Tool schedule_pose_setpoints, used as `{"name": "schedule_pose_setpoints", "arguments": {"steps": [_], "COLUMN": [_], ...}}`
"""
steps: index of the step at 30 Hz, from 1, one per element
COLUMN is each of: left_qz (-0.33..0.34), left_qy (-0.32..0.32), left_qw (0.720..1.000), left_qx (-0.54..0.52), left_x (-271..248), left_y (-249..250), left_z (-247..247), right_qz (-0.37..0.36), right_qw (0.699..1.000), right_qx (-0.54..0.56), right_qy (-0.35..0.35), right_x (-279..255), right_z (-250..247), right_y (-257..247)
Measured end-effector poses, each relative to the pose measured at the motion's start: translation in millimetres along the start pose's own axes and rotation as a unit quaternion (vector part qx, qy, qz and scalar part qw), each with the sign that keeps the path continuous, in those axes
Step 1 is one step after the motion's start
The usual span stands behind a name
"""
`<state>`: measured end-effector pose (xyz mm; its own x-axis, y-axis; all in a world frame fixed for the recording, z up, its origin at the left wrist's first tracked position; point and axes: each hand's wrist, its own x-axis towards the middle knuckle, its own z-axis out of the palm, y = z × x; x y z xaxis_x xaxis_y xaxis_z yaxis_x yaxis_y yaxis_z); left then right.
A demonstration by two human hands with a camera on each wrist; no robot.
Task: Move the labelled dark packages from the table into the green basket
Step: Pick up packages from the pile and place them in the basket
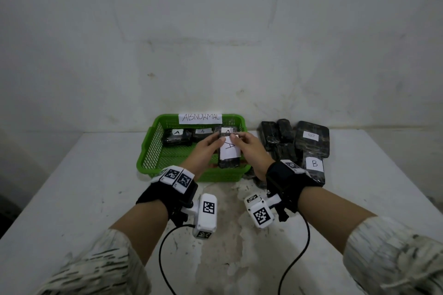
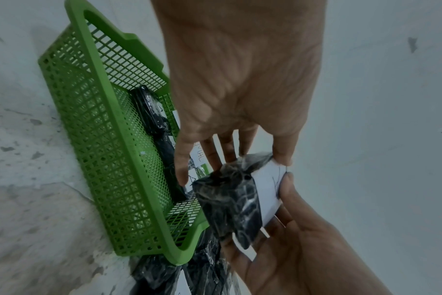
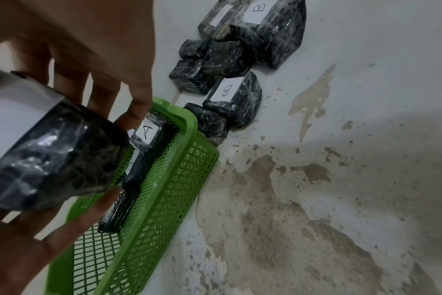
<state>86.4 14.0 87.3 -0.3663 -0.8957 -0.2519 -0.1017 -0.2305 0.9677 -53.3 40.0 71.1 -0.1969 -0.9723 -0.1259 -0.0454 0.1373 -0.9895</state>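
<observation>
- The green basket [image 1: 153,148] sits near the back edge of the table [image 1: 72,187], close to the wall [image 1: 215,31]. Its front half is bare mesh; the back row holds three dark packages, the left one [image 1: 177,137] marked A like the others.
- A paper sign [image 1: 201,117] reading ABNORMAL hangs on the back rim.
- Just right of the basket there's a heap of packages [image 1: 278,137] on the table, packed tight together, touching or nearly touching the basket's right wall. One near the front [image 1: 314,167] is marked B.
- Tabletop is white with a big worn, brownish patch [image 3: 278,199] in front of the basket. Plenty of free surface on the left side.
- Both hands are up over the basket's right part, holding one package with an A label [image 1: 229,151] between them, lifted clear of the mesh.
- The left hand [image 1: 206,148] pinches its far end, thumb on the label and fingers behind.
- The right hand [image 1: 249,151] grips the other side, thumb on top; how its fingers wrap underneath looks like a loose cradle, but it's blurry.
</observation>
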Motion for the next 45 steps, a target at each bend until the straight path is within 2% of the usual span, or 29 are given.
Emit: {"name": "schedule_pose_setpoints", "arguments": {"steps": [3, 6, 9, 14, 18, 23, 25, 30, 35, 37, 42, 45], "left_qz": [0.004, 0.004, 0.010, 0.010, 0.010, 0.005, 0.006, 0.036, 0.023, 0.019, 0.007, 0.012], "left_qy": [0.011, -0.007, -0.025, -0.021, -0.036, -0.020, 0.001, 0.047, 0.029, 0.024, 0.003, 0.008], "left_qw": [1.000, 0.999, 0.999, 0.999, 0.999, 0.999, 0.999, 0.998, 0.999, 0.999, 1.000, 1.000], "left_qx": [-0.027, -0.046, -0.037, -0.049, -0.028, -0.038, -0.046, 0.037, 0.039, 0.032, 0.017, 0.024], "left_x": [0.3, -1.4, -2.5, -1.0, -2.2, -1.3, -0.6, 2.9, 5.9, 5.5, 1.7, 2.6], "left_y": [-0.1, -1.0, -4.0, -5.1, -10.0, -11.2, -10.6, -10.7, -8.9, -7.3, -3.2, -1.2], "left_z": [0.1, -0.2, 0.1, -1.6, -3.0, -4.7, -5.1, -4.7, -1.5, 2.5, 13.5, 17.5], "right_qz": [0.023, 0.024, 0.012, 0.044, 0.029, 0.041, 0.028, 0.011, 0.034, 0.021, 0.004, -0.040], "right_qw": [0.999, 0.999, 0.999, 0.996, 0.996, 0.994, 0.996, 0.998, 0.997, 0.995, 0.997, 0.994], "right_qx": [0.012, 0.028, 0.045, 0.065, 0.067, 0.057, 0.036, 0.011, -0.054, -0.086, -0.081, -0.104], "right_qy": [-0.023, -0.023, -0.015, -0.050, -0.046, -0.086, -0.074, -0.059, -0.049, -0.036, 0.001, 0.012], "right_x": [1.1, 1.8, 0.0, -2.9, -5.3, -2.8, -3.7, -7.4, -5.2, -3.2, 0.0, -3.2], "right_z": [-0.6, -4.0, -7.1, -8.0, -9.4, -8.4, -7.9, -7.0, -3.1, 0.6, 6.4, 13.8], "right_y": [3.4, 5.3, 3.4, 5.2, 5.1, 10.9, 10.7, 4.9, 2.0, 3.5, -0.3, -5.0]}}
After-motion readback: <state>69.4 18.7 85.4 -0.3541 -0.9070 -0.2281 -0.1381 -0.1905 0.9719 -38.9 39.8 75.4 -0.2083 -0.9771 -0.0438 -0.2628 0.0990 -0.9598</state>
